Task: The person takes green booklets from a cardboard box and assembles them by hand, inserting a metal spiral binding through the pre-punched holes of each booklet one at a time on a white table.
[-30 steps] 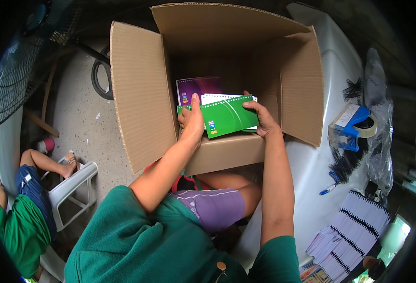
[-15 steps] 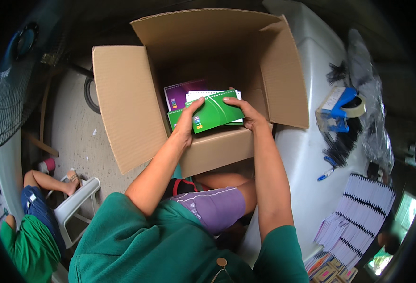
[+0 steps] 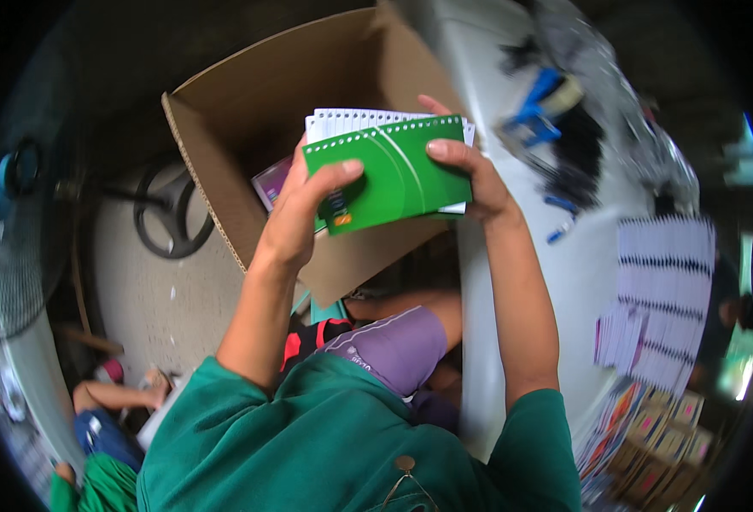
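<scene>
Between my two hands is a small stack of punched notebook sheets with a green cover (image 3: 402, 175) on top. White pages with a row of holes show behind the cover's upper edge. My left hand (image 3: 304, 200) grips the stack's left end, thumb on the cover. At the right end my right hand (image 3: 475, 175) holds it the same way, thumb on the front and fingers behind. The stack is above the near side of an open cardboard box (image 3: 283, 64). Inside the box, a purple cover (image 3: 271, 181) shows in part beside my left wrist.
On the white table (image 3: 487, 282) at right are a blue tape dispenser (image 3: 534, 111), black binding coils (image 3: 577, 158), a blue cutter (image 3: 560, 229) and rows of coil-bound notebooks (image 3: 662, 282). A fan (image 3: 18, 230) stands at left. Another person (image 3: 107, 478) sits at lower left.
My hands have lifted the green-covered stack up from the box, nearer to me. The view has turned, so the box appears further left and tilted.
</scene>
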